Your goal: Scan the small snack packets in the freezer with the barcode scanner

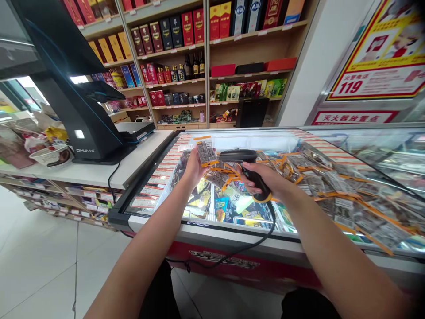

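Note:
A small clear snack packet [206, 151] with orange edges and a printed label is held up in my left hand [195, 165], its fingers closed at the packet's left side. My right hand [262, 178] is wrapped round the handle of a black barcode scanner [239, 155]. The scanner's head points left, toward the packet, with a small gap between them. From the handle's base a black cable [265, 235] loops down and left. Many similar orange-edged packets [312, 177] lie in a heap on the freezer's glass top, to the right of and behind my hands.
Beneath the glass, the chest freezer [232, 261] holds colourful packs [229, 208]. A checkout terminal [76, 102] and a white patterned bowl [53, 153] stand on the counter [133, 166] at left. Shelves [172, 48] of boxes and bottles line the back.

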Demonstrator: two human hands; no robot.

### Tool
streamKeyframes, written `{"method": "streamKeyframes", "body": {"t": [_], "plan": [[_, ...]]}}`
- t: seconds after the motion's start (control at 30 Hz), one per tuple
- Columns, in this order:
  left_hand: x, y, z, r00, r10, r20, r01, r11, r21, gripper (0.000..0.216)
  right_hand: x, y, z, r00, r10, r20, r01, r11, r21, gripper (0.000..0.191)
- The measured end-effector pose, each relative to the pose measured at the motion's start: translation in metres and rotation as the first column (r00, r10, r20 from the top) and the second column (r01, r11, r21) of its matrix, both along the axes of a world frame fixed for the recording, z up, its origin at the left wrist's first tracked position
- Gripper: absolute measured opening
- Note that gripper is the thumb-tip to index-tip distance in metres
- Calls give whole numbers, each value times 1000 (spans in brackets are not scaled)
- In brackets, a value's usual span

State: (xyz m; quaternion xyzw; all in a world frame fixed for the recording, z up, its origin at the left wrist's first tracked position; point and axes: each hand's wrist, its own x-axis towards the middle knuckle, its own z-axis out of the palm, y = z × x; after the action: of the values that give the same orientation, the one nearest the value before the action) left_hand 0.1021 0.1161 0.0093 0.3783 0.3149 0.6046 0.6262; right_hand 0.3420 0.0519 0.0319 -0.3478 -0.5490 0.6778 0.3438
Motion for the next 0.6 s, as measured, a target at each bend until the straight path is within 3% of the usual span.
{"method": "streamKeyframes", "body": {"t": [0.4, 0.6], "plan": [[0, 0, 2, 1000, 17, -17, -17, 1000, -22, 61, 0, 0, -1, 999, 23, 33, -23, 1000, -5, 51], [1, 6, -2, 983, 88, -160, -69, 991, 117, 52, 2, 4, 2, 997, -58, -45, 59, 998, 33, 47]]}}
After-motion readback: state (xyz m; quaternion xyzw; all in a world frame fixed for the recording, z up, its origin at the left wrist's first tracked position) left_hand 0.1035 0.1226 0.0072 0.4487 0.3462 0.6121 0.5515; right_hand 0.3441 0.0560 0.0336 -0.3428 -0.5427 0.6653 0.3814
